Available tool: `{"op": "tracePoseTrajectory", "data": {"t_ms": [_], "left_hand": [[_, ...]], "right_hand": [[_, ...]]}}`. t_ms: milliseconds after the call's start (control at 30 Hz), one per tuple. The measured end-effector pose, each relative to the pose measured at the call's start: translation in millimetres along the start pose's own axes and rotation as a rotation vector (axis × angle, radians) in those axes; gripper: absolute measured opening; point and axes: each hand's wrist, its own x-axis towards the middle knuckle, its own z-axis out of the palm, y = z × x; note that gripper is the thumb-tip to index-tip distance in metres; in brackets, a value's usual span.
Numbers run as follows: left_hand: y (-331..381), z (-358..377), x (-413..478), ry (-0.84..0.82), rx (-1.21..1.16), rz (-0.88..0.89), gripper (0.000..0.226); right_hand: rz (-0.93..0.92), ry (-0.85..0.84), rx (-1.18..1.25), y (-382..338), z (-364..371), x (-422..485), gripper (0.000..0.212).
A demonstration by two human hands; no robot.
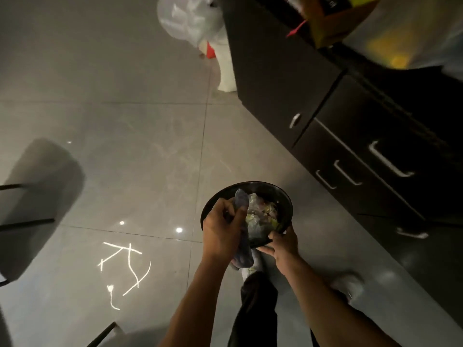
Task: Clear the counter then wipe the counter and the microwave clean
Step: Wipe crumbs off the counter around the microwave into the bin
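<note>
A black bowl (273,194) holding crumpled scraps and food waste (263,212) hovers above the floor in front of me. My right hand (281,244) grips its near rim from below. My left hand (221,227) holds a dark blue cloth (241,200) against the bowl's left side; the cloth hangs down under the bowl. The counter edge (338,56) runs along the upper right, with a yellow box (335,23) and a clear plastic bag (411,33) on it. No microwave is in view.
Dark cabinets with metal handles (387,160) line the right side. A white bin with a plastic liner (198,23) stands on the grey tiled floor (140,136) by the cabinet's end. Grey chairs (37,196) stand at the left and bottom left.
</note>
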Motion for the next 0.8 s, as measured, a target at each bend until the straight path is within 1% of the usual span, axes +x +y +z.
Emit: {"op": "tracePoseTrajectory", "data": {"t_ms": [67,233,367,433,500,600,633,667,700,733,767,800], "left_hand": [[-34.6,7.7,31.0,0.038,-0.026,-0.008,0.031],[-106.8,25.0,69.8,0.106,-0.071,-0.049,0.033],[-146.2,42.2,81.9,0.107,-0.052,-0.085,0.031],[-151.2,48.3,83.4,0.125,-0.063,-0.111,0.031],[-146.2,51.3,82.5,0.119,-0.071,-0.119,0.028],[-123.2,48.6,73.5,0.069,-0.145,-0.098,0.022],[-112.0,45.3,69.7,0.049,-0.186,-0.091,0.022],[-98.4,41.1,65.1,0.024,-0.232,-0.091,0.022],[-82.7,36.3,59.4,-0.012,-0.273,-0.089,0.022],[-65.9,31.8,53.1,-0.058,-0.299,-0.081,0.021],[-46.4,27.6,45.8,-0.108,-0.303,-0.059,0.020],[-25.3,23.9,37.7,-0.147,-0.288,-0.023,0.020]], "right_hand": [[-0.024,-0.020,-0.045,12.9,21.6,56.1,0.067],[-0.144,-0.089,-0.167,32.4,53.8,145.9,0.064],[-0.196,-0.202,-0.201,35.3,68.1,188.2,0.063],[-0.230,-0.218,-0.216,34.0,78.8,195.1,0.062],[-0.279,-0.204,-0.313,32.5,84.5,187.8,0.061],[-0.295,-0.175,-0.488,22.2,78.8,143.1,0.072],[-0.303,-0.191,-0.502,15.1,73.6,122.1,0.074],[-0.288,-0.234,-0.469,3.0,69.8,93.2,0.076],[-0.237,-0.301,-0.382,-8.3,63.8,65.2,0.075],[-0.158,-0.390,-0.285,-20.7,57.5,33.8,0.073],[-0.118,-0.474,-0.199,-31.9,49.3,4.8,0.071],[-0.123,-0.502,-0.159,-44.6,41.1,-24.3,0.072]]}}
